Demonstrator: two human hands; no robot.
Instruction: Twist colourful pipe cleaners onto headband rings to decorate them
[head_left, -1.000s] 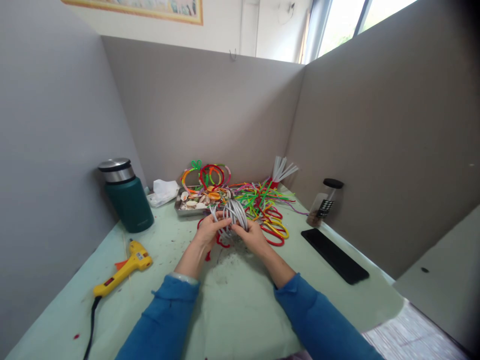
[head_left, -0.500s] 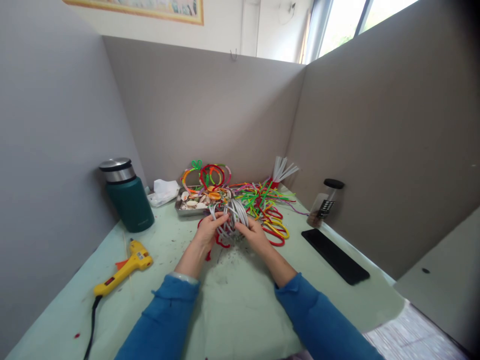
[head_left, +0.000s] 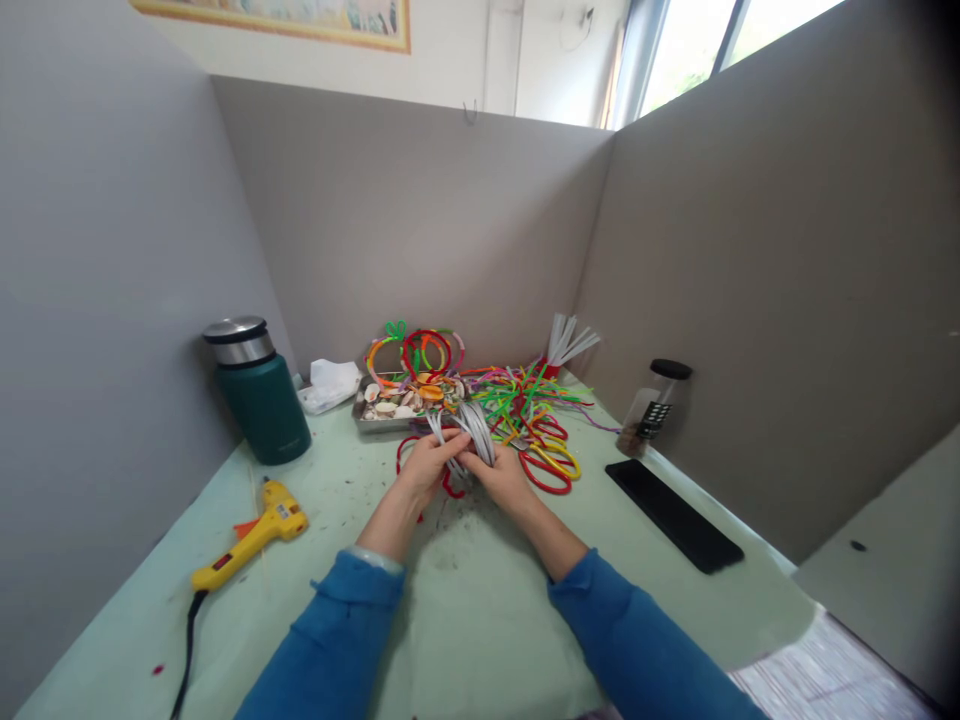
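Coil (head_left: 478, 430): clasped by left hand (head_left: 424, 464) and right hand (head_left: 501, 476), above table (head_left: 495, 620); lower loops partly hidden.
Tray (head_left: 386, 426): right end hard to make out.
Cord (head_left: 189, 645): cut off by lower edge.

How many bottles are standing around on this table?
2: a green bottle at the left, behind the yellow glue gun, and a clear bottle by the right-hand panel. I see no sign of others hidden.

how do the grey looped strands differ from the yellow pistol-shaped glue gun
The grey looped strands are held by the left hand and right hand; the yellow glue gun lies on the pale green tabletop. The strands curve in many thin loops; the glue gun is one pistol-shaped body with a black cord.
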